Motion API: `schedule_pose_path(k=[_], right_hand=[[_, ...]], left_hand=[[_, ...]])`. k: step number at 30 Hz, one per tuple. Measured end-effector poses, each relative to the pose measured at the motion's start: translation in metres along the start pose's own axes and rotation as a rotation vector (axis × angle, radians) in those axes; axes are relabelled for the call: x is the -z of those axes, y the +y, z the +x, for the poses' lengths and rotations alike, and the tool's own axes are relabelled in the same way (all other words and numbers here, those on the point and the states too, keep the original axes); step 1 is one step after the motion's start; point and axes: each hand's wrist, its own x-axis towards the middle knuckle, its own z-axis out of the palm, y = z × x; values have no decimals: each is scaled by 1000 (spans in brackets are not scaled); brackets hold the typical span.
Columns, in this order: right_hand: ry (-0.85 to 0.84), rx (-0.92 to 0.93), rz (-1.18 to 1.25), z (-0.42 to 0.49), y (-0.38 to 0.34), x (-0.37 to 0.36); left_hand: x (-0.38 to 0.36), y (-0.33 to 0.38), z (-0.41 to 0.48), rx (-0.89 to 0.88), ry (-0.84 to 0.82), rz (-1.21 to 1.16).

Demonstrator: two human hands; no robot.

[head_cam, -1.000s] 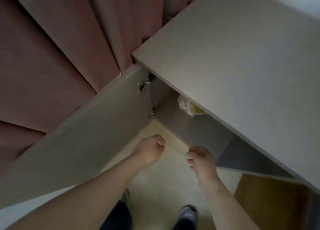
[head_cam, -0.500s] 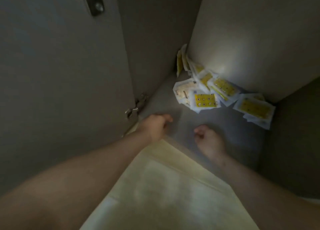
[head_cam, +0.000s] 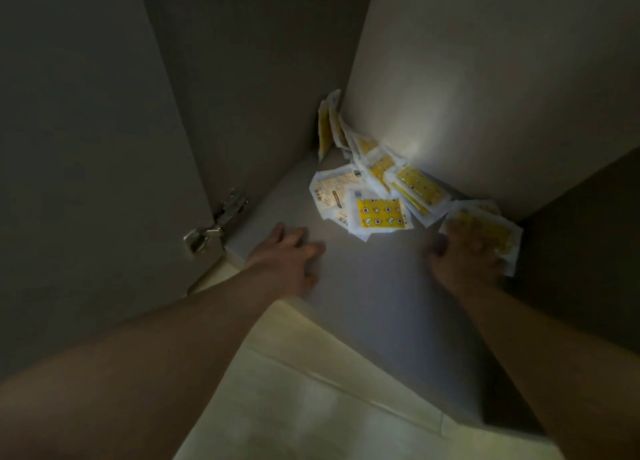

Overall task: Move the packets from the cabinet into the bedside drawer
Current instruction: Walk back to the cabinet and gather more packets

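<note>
Lying in cabinet (head_cam: 363, 286) — packets (head_cam: 379, 214) | left hand (head_cam: 289, 252) splayed flat | right hand (head_cam: 464, 252) touching one, grip unclear

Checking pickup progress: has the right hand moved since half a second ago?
Yes. The right hand has reached deeper, off the bare cabinet floor and onto the rightmost packet.

cabinet floor (head_cam: 363, 286) | grey | yellow packets (head_cam: 379, 214) strewn along its far edge

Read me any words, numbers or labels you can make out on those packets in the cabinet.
No text is readable.
Pale packet: dark printed lines, too blurred to read.
Yellow packet: spot pattern only, no words visible.
</note>
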Motion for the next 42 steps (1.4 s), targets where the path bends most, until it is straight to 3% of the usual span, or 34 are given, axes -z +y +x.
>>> schedule_pose_path(k=[2,5,7,10,17,20,22,24,27,32,39,42], right_hand=[[51,-52,55,36,27,7],[-220,-180,338,65,51,3],[-260,-195,313,51,41,-9],[-235,17,106,12,5,-31],[-330,474,55,-84,-82,-47],[-188,538,369,-91,-79,-41],[96,443,546,-74,-63,-29],[231,291,390,-41,-44,-13],[80,92,203,15,-20,6],[-204,41,96,23,1,-12],[15,346,-236,-15,-78,-24],[-108,321,-167,-4,-80,-23]], left_hand=[[3,1,7,-24,-11,22],[-1,2,16,-38,-17,1],[-2,-2,19,-38,-29,-33],[-10,-9,17,-40,-39,-78],[-23,-16,4,-49,79,-91],[-31,-15,0,-83,107,48],[-34,-9,-1,-103,153,41],[-35,-4,0,-110,180,5],[-36,1,1,-109,145,1],[-38,8,-1,-103,92,-98],[-18,-13,2,-117,107,-282],[-18,-14,6,-114,114,-417]])
